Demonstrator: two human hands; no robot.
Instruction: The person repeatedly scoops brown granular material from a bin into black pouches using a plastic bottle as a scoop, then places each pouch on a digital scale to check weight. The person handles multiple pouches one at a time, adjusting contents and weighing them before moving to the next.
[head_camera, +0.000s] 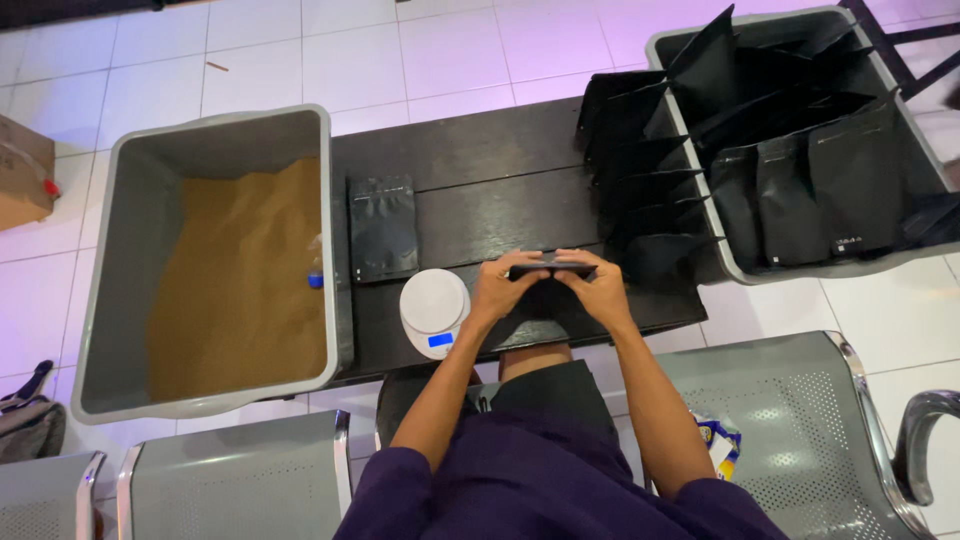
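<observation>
Fingers (560, 268) along black pouch (548, 330) top

Two grey bins (120, 300) (740, 265), one white scale (434, 310), many black pouches (382, 228).

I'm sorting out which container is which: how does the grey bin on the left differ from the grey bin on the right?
The left bin holds loose brown powder; the right bin holds black pouches, some of them upright. The left bin sits wholly in view beside the dark table; the right bin is cut off by the frame's edge. Both are grey, open-topped, rectangular bins flanking the table.
</observation>
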